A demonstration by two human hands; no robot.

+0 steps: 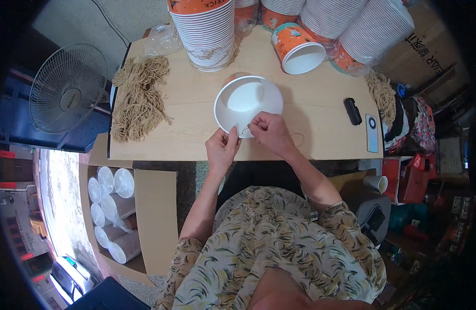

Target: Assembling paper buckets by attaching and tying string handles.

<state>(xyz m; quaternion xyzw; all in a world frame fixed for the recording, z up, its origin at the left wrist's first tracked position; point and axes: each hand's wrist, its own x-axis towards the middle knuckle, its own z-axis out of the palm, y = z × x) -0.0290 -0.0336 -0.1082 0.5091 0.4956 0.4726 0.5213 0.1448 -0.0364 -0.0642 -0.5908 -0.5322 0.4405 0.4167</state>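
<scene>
Dark capitals on the orange band point(203, 5) of the tall tub stack point(206, 39) near 12 o'clock, more on the orange tipped tub point(292, 40) at 1, and big black characters on the brown carton point(424, 59) at 2. Red labels point(6, 185) around 9 are too small to read
</scene>
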